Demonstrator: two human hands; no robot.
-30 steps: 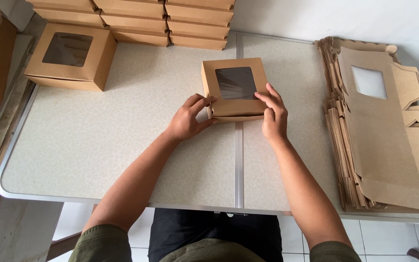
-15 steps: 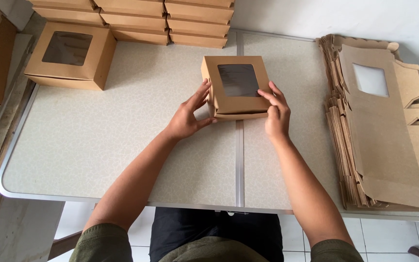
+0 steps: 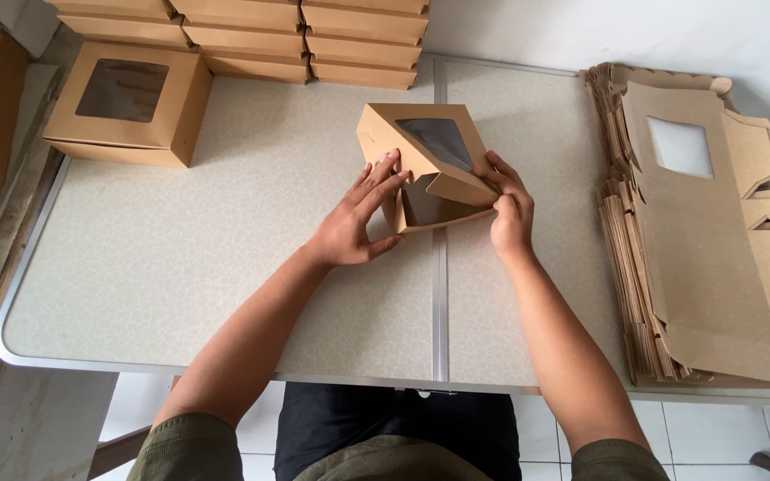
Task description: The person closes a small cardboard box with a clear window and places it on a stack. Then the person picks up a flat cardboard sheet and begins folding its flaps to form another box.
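Between the fingers of both hands sits a small kraft box [image 3: 430,165] with a dark clear window in its lid, tipped up on one edge near the middle of the counter [image 3: 225,258], so that the open front faces the person. The left hand [image 3: 354,223] lies flat-fingered against the near left side, fingertips pressing the lid's front edge, thumb underneath. The right hand [image 3: 510,209] has its fingers curled about the right corner, pinching the lid flap where it meets the side wall. Neither hand is clenched; both are partly closed on the cardboard, and how tightly cannot be told.

To do this step well, I judge the lid's front flap should slide inside the front wall evenly, with both corners kept square, and the pressure should stay on the card edges, away from the window film, which would likely dent or smear.

Beyond the left fingers, well apart, stands a finished window box [image 3: 126,102] of larger look, and past the fingertips at the far edge are stacks of closed boxes [image 3: 314,36]. Off to the right of the right fingers lies a thick pile of flat blanks [image 3: 706,232], the top one showing its window cutout.
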